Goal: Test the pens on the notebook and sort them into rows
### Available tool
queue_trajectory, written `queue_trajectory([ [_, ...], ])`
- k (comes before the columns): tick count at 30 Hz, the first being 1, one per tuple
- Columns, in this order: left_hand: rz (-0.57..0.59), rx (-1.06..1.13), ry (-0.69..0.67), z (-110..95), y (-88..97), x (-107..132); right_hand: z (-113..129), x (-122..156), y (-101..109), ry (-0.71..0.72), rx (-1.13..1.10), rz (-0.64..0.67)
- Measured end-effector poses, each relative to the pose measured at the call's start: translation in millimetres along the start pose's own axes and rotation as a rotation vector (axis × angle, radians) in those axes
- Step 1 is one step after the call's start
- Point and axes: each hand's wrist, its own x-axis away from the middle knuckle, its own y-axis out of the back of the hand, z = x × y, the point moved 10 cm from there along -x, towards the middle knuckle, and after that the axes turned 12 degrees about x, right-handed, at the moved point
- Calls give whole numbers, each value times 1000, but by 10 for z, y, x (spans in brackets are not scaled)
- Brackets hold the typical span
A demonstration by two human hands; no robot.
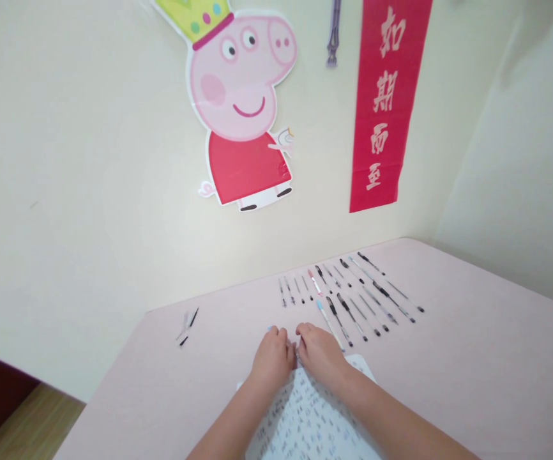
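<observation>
My left hand (273, 353) and my right hand (319, 350) are close together over the top edge of a sheet of paper (305, 415) covered in handwriting. The fingers of both hands are curled inward. Between them shows a small, clear, shiny bit of something slim, mostly hidden, so its kind cannot be told. A speck of light blue peeks out beside my left fingertips. Just beyond my right hand lies a white pen with a light blue end (329, 324), next to a black-gripped pen (338, 319).
Several pens, refills and clear barrels lie in two slanting rows, with a red-and-white pen (315, 282) among them. Small black and clear pen parts (189, 327) lie at the left of the pink table (472, 358). A wall with a pig cutout (248, 166) and a red banner (382, 128) stands behind.
</observation>
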Motion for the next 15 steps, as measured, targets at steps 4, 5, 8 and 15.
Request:
queue_trajectory([
  [4, -75, -83, 97, 350, 167, -33, -11, -15, -18, 36, -34, -63],
  [5, -92, -104, 127, 483, 225, -46, -12, -21, -37, 44, -42, -67],
  [8, -170, -158, 207, 910, 465, -75, -24, -35, -83, 55, -60, -65],
  [15, -282, -286, 270, 1368, 906, 89, -42, -39, -102, 42, -79, -42],
])
